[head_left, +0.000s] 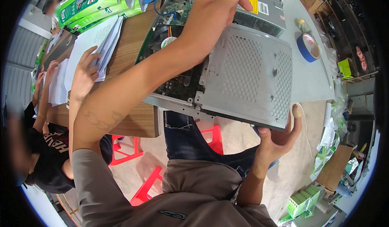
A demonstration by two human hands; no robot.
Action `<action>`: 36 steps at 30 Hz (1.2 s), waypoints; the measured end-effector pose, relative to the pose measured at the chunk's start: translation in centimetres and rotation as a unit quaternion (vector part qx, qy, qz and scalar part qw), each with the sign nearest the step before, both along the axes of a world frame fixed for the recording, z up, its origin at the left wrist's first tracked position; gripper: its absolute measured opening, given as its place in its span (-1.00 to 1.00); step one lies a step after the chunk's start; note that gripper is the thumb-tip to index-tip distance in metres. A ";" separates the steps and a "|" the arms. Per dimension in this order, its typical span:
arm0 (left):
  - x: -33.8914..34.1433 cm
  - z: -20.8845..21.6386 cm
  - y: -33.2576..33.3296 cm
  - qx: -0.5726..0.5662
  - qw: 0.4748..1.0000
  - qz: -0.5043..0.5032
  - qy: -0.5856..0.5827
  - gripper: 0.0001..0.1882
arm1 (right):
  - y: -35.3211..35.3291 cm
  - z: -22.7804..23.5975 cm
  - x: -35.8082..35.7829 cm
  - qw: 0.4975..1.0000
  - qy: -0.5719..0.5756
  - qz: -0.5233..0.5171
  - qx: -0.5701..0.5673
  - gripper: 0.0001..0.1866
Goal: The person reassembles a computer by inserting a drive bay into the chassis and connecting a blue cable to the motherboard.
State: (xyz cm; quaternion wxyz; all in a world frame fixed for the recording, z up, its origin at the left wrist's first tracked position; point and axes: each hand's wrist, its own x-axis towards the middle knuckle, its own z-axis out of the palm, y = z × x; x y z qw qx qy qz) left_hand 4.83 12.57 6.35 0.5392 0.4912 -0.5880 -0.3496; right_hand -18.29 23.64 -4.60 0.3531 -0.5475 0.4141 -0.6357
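A computer case lies opened in front of me, with circuit boards and a fan at its left. Over its right part sits a grey perforated metal panel, slightly tilted. My right hand grips this panel at its near right corner, thumb by the front edge and fingers up the right side. My left hand reaches across the case to the panel's far edge, beside the power supply. Its fingers are curled, and what lies under them is hidden by the hand.
A blue tape roll lies on the white surface to the right. Left, on the wooden table, are papers and green packages; a co-worker's hand touches the papers. Red stools stand below.
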 end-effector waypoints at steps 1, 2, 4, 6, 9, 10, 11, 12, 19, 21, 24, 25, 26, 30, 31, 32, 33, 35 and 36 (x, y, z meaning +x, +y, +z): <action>0.0 -0.2 0.0 -0.008 0.999 0.014 0.045 -0.61 | 0.0 0.0 0.1 1.000 -0.007 -0.003 0.007 0.02; 0.2 -0.5 0.1 -0.018 0.995 0.032 0.088 -0.61 | 0.1 0.0 0.5 1.000 -0.016 -0.001 0.012 0.01; 0.7 -0.8 -0.3 -0.042 0.994 0.053 0.089 -0.61 | 0.0 -0.3 0.4 0.999 0.014 -0.033 -0.021 -0.07; 0.7 -1.0 -0.7 -0.080 0.987 0.047 0.134 -0.72 | 0.3 -0.6 0.0 0.997 -0.030 -0.074 0.023 -0.06; 0.5 0.1 -0.6 -0.105 0.971 0.016 0.214 -0.69 | -0.2 -0.4 -0.2 0.989 0.024 -0.124 -0.074 -0.08; 0.5 0.3 -0.7 -0.113 0.956 -0.008 0.272 -0.67 | 0.0 0.9 0.5 0.990 0.027 -0.135 -0.039 -0.11; 0.4 0.4 -0.9 -0.134 0.925 -0.059 0.351 -0.63 | -1.2 1.5 1.2 0.970 0.029 -0.223 -0.096 -0.33; 0.5 0.3 -0.7 -0.152 0.916 -0.055 0.367 -0.64 | -0.7 2.6 2.2 0.965 0.046 -0.258 -0.007 -0.40; -2.1 2.8 -0.5 -0.208 0.864 -0.050 0.457 -0.64 | -2.1 4.7 3.1 0.866 -0.478 0.132 -0.058 -0.49; -2.5 3.0 -1.0 -0.223 0.857 -0.056 0.461 -0.64 | -2.3 4.8 2.3 0.893 -0.438 0.080 -0.062 -0.36; -3.0 3.6 -0.5 -0.226 0.874 -0.041 0.428 -0.66 | -2.3 4.8 2.2 0.930 -0.298 0.106 -0.187 -0.22; -3.1 3.7 0.0 -0.221 0.885 -0.039 0.407 -0.67 | -2.7 4.5 1.3 0.924 -0.334 0.083 -0.167 -0.24; -2.8 3.7 0.2 -0.214 0.891 -0.039 0.398 -0.68 | -2.2 5.9 2.7 0.954 -0.239 0.019 -0.179 -0.33; -3.9 3.4 0.5 -0.185 0.935 0.005 0.301 -0.73 | -2.2 9.8 3.8 0.957 -0.242 -0.119 -0.106 -0.26; -4.0 2.8 0.0 -0.190 0.925 -0.037 0.328 -0.71 | -2.3 10.7 4.2 0.960 -0.208 -0.109 -0.154 -0.19; -4.4 2.9 -0.2 -0.183 0.921 -0.059 0.338 -0.71 | -2.5 11.0 3.8 0.962 -0.186 -0.091 -0.177 -0.11; -4.4 3.0 0.0 -0.149 0.936 -0.053 0.314 -0.68 | -2.6 11.0 3.6 0.963 -0.167 -0.110 -0.182 0.01; -4.5 2.7 -0.3 -0.109 0.949 -0.054 0.292 -0.64 | -3.0 11.1 2.4 0.956 -0.116 -0.130 -0.238 -0.03; -4.5 2.3 -0.7 -0.097 0.962 -0.083 0.240 -0.60 | -3.1 11.0 1.9 0.945 -0.071 -0.135 -0.289 -0.07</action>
